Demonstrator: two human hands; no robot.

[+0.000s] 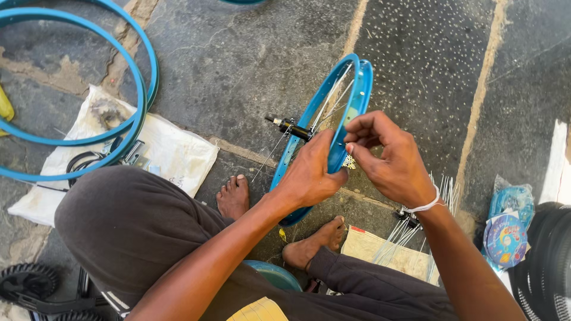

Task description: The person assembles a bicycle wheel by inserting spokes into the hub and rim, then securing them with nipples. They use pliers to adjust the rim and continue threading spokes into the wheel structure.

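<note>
Upright on the stone floor [238,71] between my feet stands the blue wheel rim [321,101]. My left hand [312,175] is clamped on its edge; my right hand [389,157] has its fingertips pinched together on a thin spoke [334,107] near the hub [291,126]. I judge the rim light and stiff, best held by the edge, and the spokes springy and easily bent.
</note>
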